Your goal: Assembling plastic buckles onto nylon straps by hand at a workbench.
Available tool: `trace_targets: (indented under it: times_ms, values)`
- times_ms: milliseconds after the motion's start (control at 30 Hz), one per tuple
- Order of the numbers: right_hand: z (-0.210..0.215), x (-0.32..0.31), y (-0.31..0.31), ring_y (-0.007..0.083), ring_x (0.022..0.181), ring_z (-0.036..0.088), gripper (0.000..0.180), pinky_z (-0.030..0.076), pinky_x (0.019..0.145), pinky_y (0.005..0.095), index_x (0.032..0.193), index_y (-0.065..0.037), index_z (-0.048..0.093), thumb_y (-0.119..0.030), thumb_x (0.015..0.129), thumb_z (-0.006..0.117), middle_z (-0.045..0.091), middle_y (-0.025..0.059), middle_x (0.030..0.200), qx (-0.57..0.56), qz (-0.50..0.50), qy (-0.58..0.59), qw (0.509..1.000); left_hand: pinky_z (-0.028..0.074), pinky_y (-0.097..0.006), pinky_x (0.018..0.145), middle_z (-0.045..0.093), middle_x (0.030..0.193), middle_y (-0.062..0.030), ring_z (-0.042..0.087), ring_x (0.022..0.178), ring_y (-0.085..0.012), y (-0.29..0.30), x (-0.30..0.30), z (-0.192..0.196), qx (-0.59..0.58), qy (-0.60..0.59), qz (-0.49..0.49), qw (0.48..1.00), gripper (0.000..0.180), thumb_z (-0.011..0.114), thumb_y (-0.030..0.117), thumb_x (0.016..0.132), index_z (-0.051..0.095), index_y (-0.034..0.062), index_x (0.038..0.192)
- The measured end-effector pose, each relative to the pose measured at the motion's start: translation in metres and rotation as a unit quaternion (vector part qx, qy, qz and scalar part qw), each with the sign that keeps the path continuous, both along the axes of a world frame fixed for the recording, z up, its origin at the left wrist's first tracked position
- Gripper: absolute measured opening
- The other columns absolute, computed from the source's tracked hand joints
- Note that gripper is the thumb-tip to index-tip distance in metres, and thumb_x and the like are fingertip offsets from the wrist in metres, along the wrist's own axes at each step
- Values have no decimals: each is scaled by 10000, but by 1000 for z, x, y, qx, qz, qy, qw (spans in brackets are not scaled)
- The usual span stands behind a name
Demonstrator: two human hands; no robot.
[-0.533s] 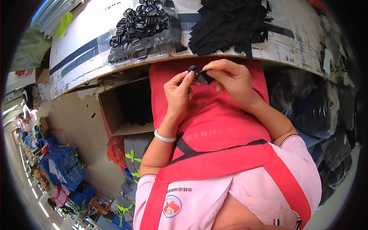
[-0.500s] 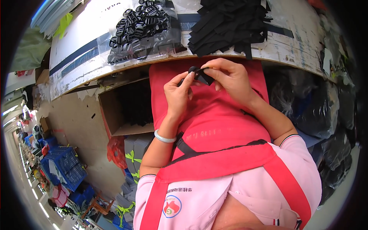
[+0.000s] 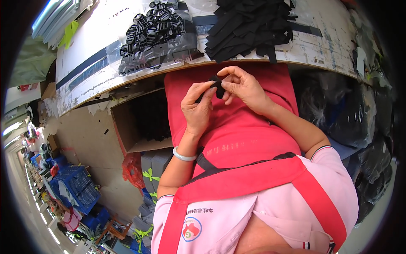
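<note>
In front of my red apron, my left hand (image 3: 198, 108) is closed in a pinch on a small black strap (image 3: 218, 89). My right hand (image 3: 247, 91) meets it from the other side, thumb and forefinger closed on the same strap. Whether a buckle sits in the strap is hidden by the fingers. On the table beyond my hands lies a heap of black plastic buckles (image 3: 150, 34) on clear plastic bags. To its right is a pile of cut black straps (image 3: 247, 31), one hanging near the table edge.
The curved table edge (image 3: 127, 80) runs just beyond my hands. Under it at left stands an open cardboard box (image 3: 141, 146) with dark contents. Black plastic bags (image 3: 351, 114) crowd the right side. Blue crates (image 3: 78, 188) stand on the floor at far left.
My right hand has come slightly left, closer to my left fingertips. The black strap between them has turned and shows less of its flat face.
</note>
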State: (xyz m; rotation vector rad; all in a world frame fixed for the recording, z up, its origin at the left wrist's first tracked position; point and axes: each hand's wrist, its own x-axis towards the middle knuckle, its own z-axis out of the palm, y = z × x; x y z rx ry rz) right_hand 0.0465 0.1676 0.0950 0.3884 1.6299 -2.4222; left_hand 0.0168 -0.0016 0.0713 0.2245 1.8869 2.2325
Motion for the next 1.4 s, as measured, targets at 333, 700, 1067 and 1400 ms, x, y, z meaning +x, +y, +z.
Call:
trace_targets:
  times_ms: [333, 700, 1067, 1400]
  values:
    - [-9, -8, 25, 59, 646, 564, 200, 468, 555, 207, 1019, -7, 651, -181, 923, 666, 635, 6, 801, 34, 154, -34, 987, 448, -186, 520, 579, 978, -52, 562, 666, -79, -10, 5, -2, -26, 65, -91, 993, 171, 655, -91, 846, 696, 6, 981]
    - [-12, -3, 19, 46, 733, 565, 112, 476, 652, 194, 979, -30, 617, -129, 934, 642, 621, -5, 837, 103, 83, 10, 991, 452, -225, 564, 549, 967, -58, 559, 751, -118, -9, 9, 3, -65, 104, -88, 989, 191, 689, -88, 805, 696, 23, 960]
    - [-26, -5, 8, 52, 822, 583, 117, 495, 742, 213, 965, -34, 590, -53, 889, 676, 607, -9, 880, 113, 38, 59, 991, 428, -221, 547, 583, 915, -48, 548, 686, -100, -16, 13, 20, -108, 109, -103, 983, 166, 651, -100, 827, 682, 11, 948]
    - [-4, -24, 35, 82, 785, 570, 103, 474, 713, 243, 925, -2, 651, -101, 902, 648, 617, 27, 846, 335, 43, 173, 925, 530, -247, 622, 620, 1179, -106, 654, 991, -199, -198, -7, -20, -23, -106, 248, 963, 300, 550, 143, 989, 539, 22, 1263]
